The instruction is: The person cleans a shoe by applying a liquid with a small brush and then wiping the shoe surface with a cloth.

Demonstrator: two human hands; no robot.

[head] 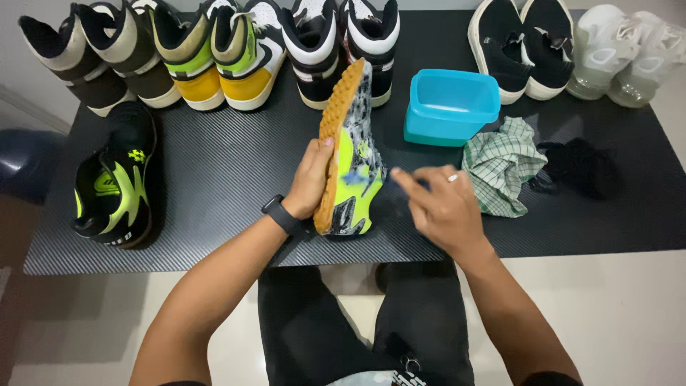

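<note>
My left hand (309, 180) grips the tan studded sole of a neon yellow, grey and black shoe (355, 154). The shoe stands on its side on the black mat (229, 161), toe pointing away from me. My right hand (441, 207), with a ring on one finger, pinches a thin brush-like tool (371, 179). Its blue tip is blurred against the shoe's upper. A black watch is on my left wrist.
The matching black and neon shoe (114, 187) lies at the left. Several high-top sneakers (246, 50) line the back edge, with black slip-ons (520, 44) and white shoes (622, 50) at the right. A teal tub (450, 107), a checked cloth (501, 168) and a black cloth (580, 168) sit to the right.
</note>
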